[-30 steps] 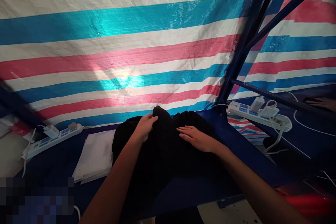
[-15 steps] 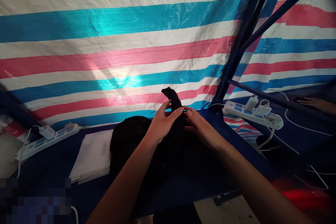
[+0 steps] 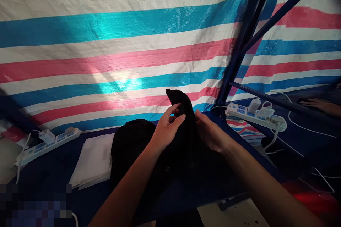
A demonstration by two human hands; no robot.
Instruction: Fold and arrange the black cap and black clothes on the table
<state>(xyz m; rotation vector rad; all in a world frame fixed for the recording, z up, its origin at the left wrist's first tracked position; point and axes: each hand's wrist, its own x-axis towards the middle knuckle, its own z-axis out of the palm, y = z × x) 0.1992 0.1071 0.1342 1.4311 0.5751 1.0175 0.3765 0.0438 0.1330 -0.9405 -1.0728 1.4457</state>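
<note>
Black cloth [image 3: 186,140] bunched on blue desk [image 3: 90,198], its raised peak taken as clock centre, bulk at 6. Left hand [image 3: 166,129] at 7 to 8, touching peak's near-left side, thumb and index slightly parted; can't tell whether fabric is pinched. Right hand [image 3: 210,131] at 4 to 5, against cloth's right side, fingers curled, partly hidden; grip can't be told. Papers [image 3: 93,159] at 8, just beside cloth. Left strip [image 3: 48,145] between 8 and 9, right strip [image 3: 257,116] at 3, both with plugs in. Striped tarp [image 3: 119,49] at 12. Another person's hand [image 3: 319,105] far out at 3.
</note>
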